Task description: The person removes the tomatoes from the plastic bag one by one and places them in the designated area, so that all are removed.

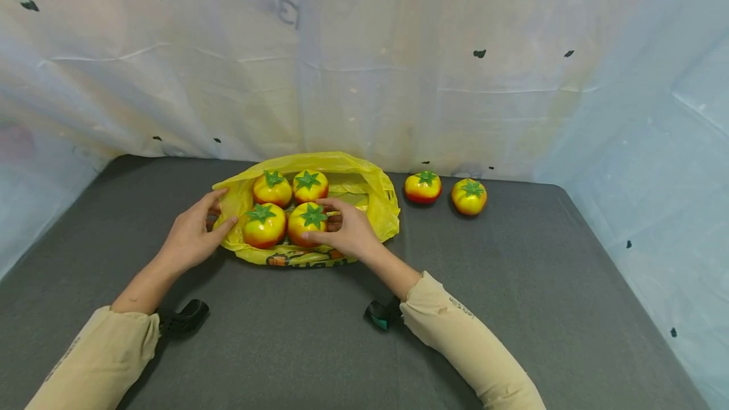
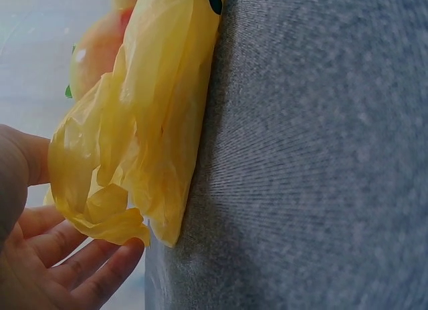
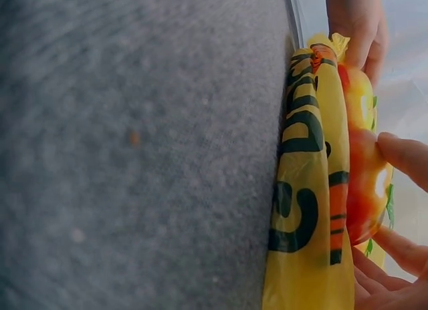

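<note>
A yellow plastic bag lies with its mouth spread wide. Four would be counted as several: several yellow-red tomatoes with green star-shaped tops sit inside its left half, among them a front-left tomato. At the bag's left end my left hand holds the rim, thumb on the inner side and fingers outside. My right hand reaches over the front rim and grips the front-right tomato between thumb and fingers. In the right wrist view, the thumb and fingertips touch this tomato just above the printed bag side.
Two more tomatoes, a nearer-to-the-bag one and another, stand on the dark grey table right of the bag. Pale sheeting hangs behind the table's far edge and along both sides.
</note>
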{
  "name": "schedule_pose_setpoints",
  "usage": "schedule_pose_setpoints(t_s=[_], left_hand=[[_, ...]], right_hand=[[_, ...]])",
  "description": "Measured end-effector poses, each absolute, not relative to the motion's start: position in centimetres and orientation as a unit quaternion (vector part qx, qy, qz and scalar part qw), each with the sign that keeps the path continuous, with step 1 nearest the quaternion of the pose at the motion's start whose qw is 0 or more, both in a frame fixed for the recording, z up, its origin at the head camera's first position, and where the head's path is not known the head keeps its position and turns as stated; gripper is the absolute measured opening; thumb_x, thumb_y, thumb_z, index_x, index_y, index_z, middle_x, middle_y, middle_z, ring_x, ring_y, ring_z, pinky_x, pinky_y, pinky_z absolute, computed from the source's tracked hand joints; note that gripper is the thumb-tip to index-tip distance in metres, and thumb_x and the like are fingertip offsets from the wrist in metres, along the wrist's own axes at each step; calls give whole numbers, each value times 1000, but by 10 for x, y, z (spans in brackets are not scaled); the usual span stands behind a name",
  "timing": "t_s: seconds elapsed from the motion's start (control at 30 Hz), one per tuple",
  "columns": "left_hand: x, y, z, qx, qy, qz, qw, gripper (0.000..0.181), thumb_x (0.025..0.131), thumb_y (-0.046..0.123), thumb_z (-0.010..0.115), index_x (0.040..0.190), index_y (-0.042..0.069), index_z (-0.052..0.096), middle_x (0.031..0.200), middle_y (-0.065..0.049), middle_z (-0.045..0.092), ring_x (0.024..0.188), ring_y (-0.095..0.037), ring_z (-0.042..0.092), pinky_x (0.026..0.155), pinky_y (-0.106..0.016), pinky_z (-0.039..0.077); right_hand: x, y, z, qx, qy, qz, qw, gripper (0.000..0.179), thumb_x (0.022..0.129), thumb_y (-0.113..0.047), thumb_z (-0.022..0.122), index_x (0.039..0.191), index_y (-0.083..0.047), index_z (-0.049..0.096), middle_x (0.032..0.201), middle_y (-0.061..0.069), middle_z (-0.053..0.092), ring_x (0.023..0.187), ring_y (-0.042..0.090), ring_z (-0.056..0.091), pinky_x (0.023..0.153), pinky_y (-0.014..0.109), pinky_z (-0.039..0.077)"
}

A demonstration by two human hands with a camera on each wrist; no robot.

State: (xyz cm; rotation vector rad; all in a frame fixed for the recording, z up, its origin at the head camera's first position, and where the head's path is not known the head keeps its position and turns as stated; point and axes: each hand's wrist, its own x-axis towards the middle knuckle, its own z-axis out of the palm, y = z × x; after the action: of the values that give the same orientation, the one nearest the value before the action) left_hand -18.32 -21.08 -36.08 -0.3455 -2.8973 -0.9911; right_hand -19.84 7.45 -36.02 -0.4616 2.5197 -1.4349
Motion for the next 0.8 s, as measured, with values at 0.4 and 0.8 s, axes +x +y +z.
schedule_pose_setpoints(t_s=[0.4,0.8], left_hand=[[-184,-211,-361,-112,-940,-319,35,60,100,24,50,147,-6,27,118,-33,50,105,-50,54,79,-60,48],[-181,-210,-360,-115,-940,-319,43,60,100,24,51,146,-7,28,118,-32,50,103,-49,55,78,-59,49]], right_hand=[[-194,81,-352,-156,844,-504,96,64,82,-30,77,139,-19,51,131,7,57,114,24,61,91,32,53],[-184,95,-345,-159,847,-501,76,61,81,-28,78,136,-20,53,134,4,56,114,23,61,92,34,53]])
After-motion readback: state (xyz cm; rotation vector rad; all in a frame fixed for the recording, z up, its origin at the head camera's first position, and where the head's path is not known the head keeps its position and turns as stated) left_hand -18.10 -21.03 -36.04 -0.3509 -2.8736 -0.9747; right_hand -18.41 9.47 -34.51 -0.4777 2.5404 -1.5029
